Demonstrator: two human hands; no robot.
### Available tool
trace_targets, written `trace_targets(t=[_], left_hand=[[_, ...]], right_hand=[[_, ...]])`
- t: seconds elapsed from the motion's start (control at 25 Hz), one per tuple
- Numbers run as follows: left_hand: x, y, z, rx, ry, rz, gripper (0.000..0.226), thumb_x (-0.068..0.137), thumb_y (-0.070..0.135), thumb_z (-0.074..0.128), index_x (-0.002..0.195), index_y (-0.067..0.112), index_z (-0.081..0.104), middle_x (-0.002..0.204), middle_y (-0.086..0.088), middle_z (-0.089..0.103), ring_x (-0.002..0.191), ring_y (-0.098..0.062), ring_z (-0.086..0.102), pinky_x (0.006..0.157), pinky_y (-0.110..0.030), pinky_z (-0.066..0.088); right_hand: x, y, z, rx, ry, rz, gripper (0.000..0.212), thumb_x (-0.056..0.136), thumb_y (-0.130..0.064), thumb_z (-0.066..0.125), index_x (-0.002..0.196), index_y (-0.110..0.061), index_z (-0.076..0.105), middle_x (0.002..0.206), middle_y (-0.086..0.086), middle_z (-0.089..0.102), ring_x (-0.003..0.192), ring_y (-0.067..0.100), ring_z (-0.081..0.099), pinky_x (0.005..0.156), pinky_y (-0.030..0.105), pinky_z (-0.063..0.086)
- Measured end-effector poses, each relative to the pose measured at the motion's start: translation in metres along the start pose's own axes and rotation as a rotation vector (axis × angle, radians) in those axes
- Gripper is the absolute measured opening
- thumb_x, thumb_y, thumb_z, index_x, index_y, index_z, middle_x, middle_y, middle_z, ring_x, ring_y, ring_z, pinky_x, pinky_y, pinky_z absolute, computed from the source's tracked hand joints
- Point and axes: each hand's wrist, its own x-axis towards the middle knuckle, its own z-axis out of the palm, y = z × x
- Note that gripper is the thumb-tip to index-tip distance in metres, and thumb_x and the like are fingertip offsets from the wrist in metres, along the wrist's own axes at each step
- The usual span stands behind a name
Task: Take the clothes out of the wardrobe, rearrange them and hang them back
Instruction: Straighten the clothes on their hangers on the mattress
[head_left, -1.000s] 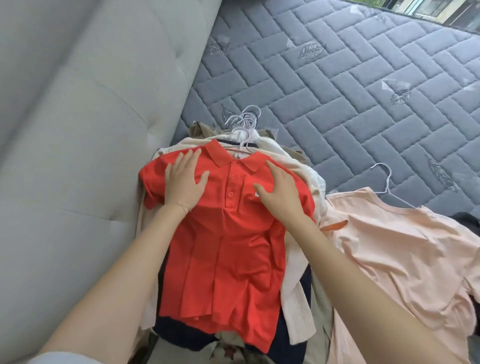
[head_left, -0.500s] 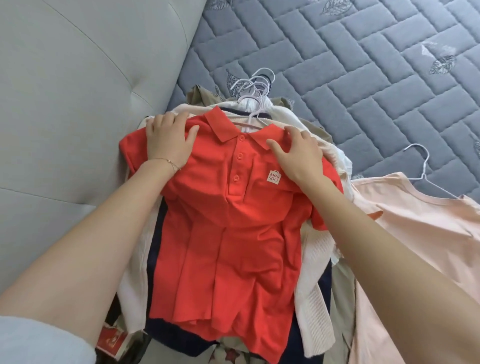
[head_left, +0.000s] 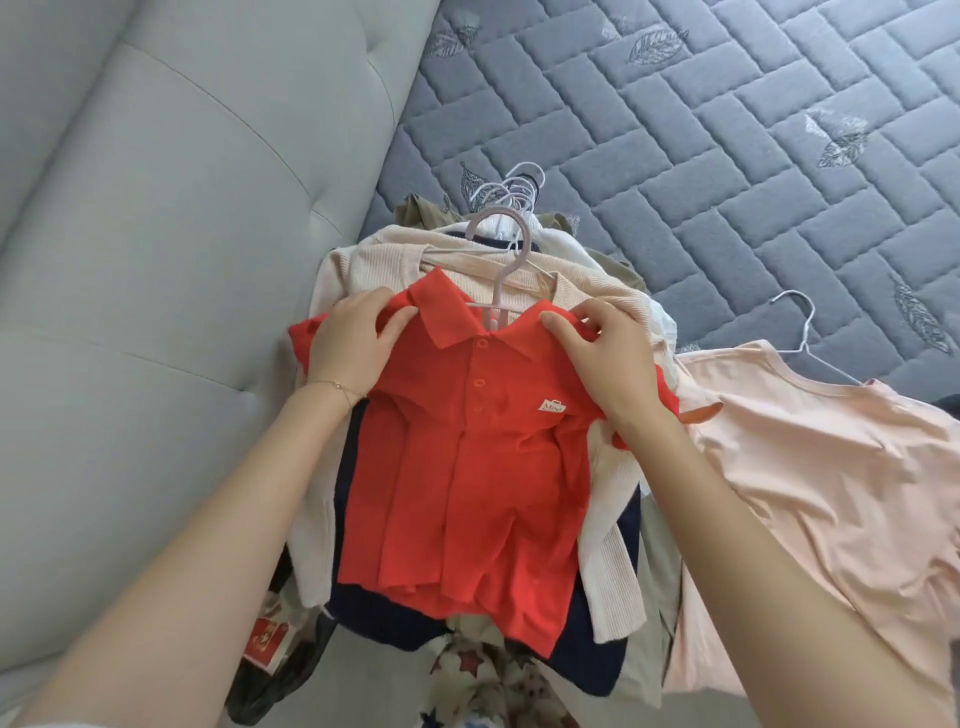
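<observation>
Head view: left grip (head_left: 353, 343) and right grip (head_left: 608, 358) pinch red polo (head_left: 467, 493) shoulders, arms outstretched.

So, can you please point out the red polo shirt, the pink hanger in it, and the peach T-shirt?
red polo shirt (head_left: 467, 493): head view, on the front below the buttons.
pink hanger (head_left: 527, 241): head view, on the curve of its hook.
peach T-shirt (head_left: 805, 467): head view, on the middle of its front.
</observation>
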Motion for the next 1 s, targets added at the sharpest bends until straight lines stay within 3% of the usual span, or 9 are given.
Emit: trace_targets(t=[0.12, 0.24, 0.4, 0.52, 0.68, 0.84, 0.92, 1.0], left_hand=[[-0.04, 0.033, -0.048, -0.088, 0.048, 0.0, 0.031, 0.093, 0.043, 0.056, 0.08, 0.015, 0.053, 0.079, 0.003, 0.056, 0.078, -0.017, 0.05, 0.063, -0.031, 0.032], [-0.081, 0.061, -0.098, -0.135, 0.063, 0.054, 0.03, 0.091, 0.047, 0.057, 0.09, 0.017, 0.06, 0.084, 0.003, 0.061, 0.08, -0.016, 0.053, 0.065, -0.032, 0.04], [-0.143, 0.091, -0.159, -0.16, 0.131, 0.123, 0.032, 0.09, 0.058, 0.049, 0.086, 0.027, 0.059, 0.078, 0.012, 0.058, 0.076, -0.007, 0.051, 0.062, -0.021, 0.036], [-0.18, 0.118, -0.185, -0.159, 0.114, 0.108, 0.032, 0.091, 0.055, 0.052, 0.086, 0.025, 0.061, 0.079, 0.008, 0.06, 0.076, -0.013, 0.054, 0.064, -0.029, 0.04], [-0.218, 0.167, -0.204, -0.158, 0.081, 0.142, 0.026, 0.09, 0.051, 0.057, 0.088, 0.025, 0.063, 0.084, 0.012, 0.06, 0.077, -0.003, 0.049, 0.06, -0.02, 0.033], [-0.247, 0.21, -0.205, -0.172, 0.044, 0.185, 0.021, 0.089, 0.054, 0.056, 0.087, 0.033, 0.061, 0.087, 0.014, 0.061, 0.08, -0.004, 0.052, 0.061, -0.018, 0.035], [-0.259, 0.231, -0.199, -0.195, 0.031, 0.194, 0.015, 0.089, 0.053, 0.056, 0.084, 0.039, 0.059, 0.086, 0.019, 0.06, 0.079, 0.001, 0.051, 0.062, -0.01, 0.032], [-0.269, 0.252, -0.19, -0.214, 0.036, 0.183, 0.014, 0.089, 0.053, 0.056, 0.083, 0.041, 0.059, 0.084, 0.027, 0.059, 0.079, 0.007, 0.052, 0.063, -0.011, 0.034]], right_hand=[[-0.048, -0.036, -0.046, 0.012, -0.001, 0.021, 0.032, 0.083, -0.06, 0.06, 0.076, -0.028, 0.059, 0.071, -0.012, 0.057, 0.074, 0.01, 0.054, 0.065, 0.033, 0.039], [-0.104, -0.068, -0.091, 0.026, 0.017, 0.02, 0.031, 0.083, -0.059, 0.062, 0.078, -0.028, 0.06, 0.072, -0.011, 0.06, 0.072, 0.008, 0.054, 0.066, 0.034, 0.043], [-0.182, -0.11, -0.139, 0.017, 0.089, -0.063, 0.022, 0.082, -0.059, 0.06, 0.08, -0.037, 0.06, 0.071, -0.019, 0.059, 0.072, 0.0, 0.053, 0.06, 0.02, 0.037], [-0.229, -0.126, -0.169, -0.042, 0.135, -0.03, 0.031, 0.083, -0.061, 0.058, 0.08, -0.03, 0.06, 0.071, -0.014, 0.058, 0.071, 0.003, 0.052, 0.058, 0.019, 0.034], [-0.279, -0.121, -0.218, 0.01, 0.171, 0.043, 0.034, 0.081, -0.061, 0.06, 0.081, -0.027, 0.064, 0.074, -0.01, 0.064, 0.075, 0.008, 0.057, 0.067, 0.033, 0.043], [-0.313, -0.104, -0.259, 0.026, 0.239, 0.062, 0.034, 0.078, -0.065, 0.059, 0.078, -0.031, 0.065, 0.072, -0.013, 0.062, 0.073, 0.005, 0.055, 0.065, 0.03, 0.041], [-0.323, -0.093, -0.278, 0.013, 0.246, 0.067, 0.03, 0.079, -0.065, 0.06, 0.07, -0.035, 0.061, 0.067, -0.014, 0.06, 0.07, 0.006, 0.053, 0.061, 0.029, 0.039], [-0.327, -0.079, -0.296, -0.01, 0.253, 0.073, 0.034, 0.079, -0.066, 0.059, 0.063, -0.037, 0.054, 0.061, -0.014, 0.055, 0.068, 0.007, 0.051, 0.057, 0.025, 0.033]])
